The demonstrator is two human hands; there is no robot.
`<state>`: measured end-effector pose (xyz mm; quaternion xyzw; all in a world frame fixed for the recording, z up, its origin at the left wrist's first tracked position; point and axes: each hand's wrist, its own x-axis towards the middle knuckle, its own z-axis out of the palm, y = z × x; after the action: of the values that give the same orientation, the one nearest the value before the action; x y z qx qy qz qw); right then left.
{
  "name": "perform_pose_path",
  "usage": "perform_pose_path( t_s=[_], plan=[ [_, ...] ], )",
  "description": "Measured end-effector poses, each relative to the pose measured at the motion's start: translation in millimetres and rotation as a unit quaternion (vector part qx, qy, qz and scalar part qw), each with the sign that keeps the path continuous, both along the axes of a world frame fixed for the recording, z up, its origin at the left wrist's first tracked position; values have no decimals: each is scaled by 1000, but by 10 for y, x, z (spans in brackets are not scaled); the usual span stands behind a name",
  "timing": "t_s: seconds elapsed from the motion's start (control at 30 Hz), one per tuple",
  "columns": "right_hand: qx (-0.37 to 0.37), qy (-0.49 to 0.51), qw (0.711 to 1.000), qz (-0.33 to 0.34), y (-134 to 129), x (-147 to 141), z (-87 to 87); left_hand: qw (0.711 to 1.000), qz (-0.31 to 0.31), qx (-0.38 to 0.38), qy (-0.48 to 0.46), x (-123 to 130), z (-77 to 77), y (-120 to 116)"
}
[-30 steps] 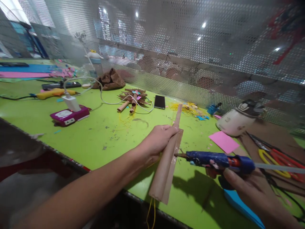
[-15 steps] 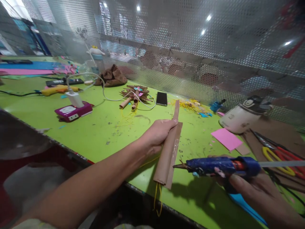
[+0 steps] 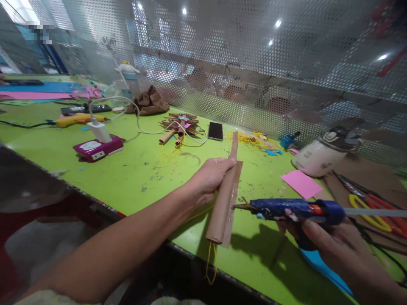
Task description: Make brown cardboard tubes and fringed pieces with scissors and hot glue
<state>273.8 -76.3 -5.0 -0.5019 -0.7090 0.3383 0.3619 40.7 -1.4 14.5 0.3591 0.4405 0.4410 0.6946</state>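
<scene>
My left hand [image 3: 218, 176] is closed round the upper part of a rolled brown paper tube [image 3: 219, 216], thumb on top. A narrow brown strip sticks out beyond the thumb. Along the tube's right side lies a loose paper flap [image 3: 228, 233] with shiny beads of glue on it. Yellow string [image 3: 210, 267] hangs in a loop from the tube's near end. My right hand [image 3: 330, 245] grips a blue hot glue gun [image 3: 280, 209] by its handle, a clear glue stick coming out of its back. The nozzle tip points left, at the flap's glue line.
Behind stand a phone [image 3: 215, 131], a brown paper figure [image 3: 181, 125], and yellow scraps [image 3: 254, 140]. On the right are a pink paper square [image 3: 301, 184], scissors [image 3: 370, 214] and a white container [image 3: 318, 156]. A purple power adapter [image 3: 98, 148] and yellow glue gun [image 3: 81, 120] lie left.
The glue gun has moved up along the flap, away from the tube's near end. My left hand keeps its grip, and the tube has barely shifted.
</scene>
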Motion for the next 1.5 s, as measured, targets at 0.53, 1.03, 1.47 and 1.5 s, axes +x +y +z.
perform_pose_path(
  t_s=[0.53, 1.03, 1.47, 1.5],
  plan=[
    [-25, 31, 996, -76, -171, -200, 173, 1000, -1, -1, -8, -25, -22, 32],
    [-51, 53, 995, -63, -151, -244, 203, 999, 28, 21, -34, -32, -62, 81],
    [-40, 76, 995, -45, -192, -262, 200, 997, 50, 25, -47, -43, -103, 119],
    [-39, 73, 996, -42, -187, -264, 201, 997, 49, 23, -45, -45, -105, 120]
  ],
)
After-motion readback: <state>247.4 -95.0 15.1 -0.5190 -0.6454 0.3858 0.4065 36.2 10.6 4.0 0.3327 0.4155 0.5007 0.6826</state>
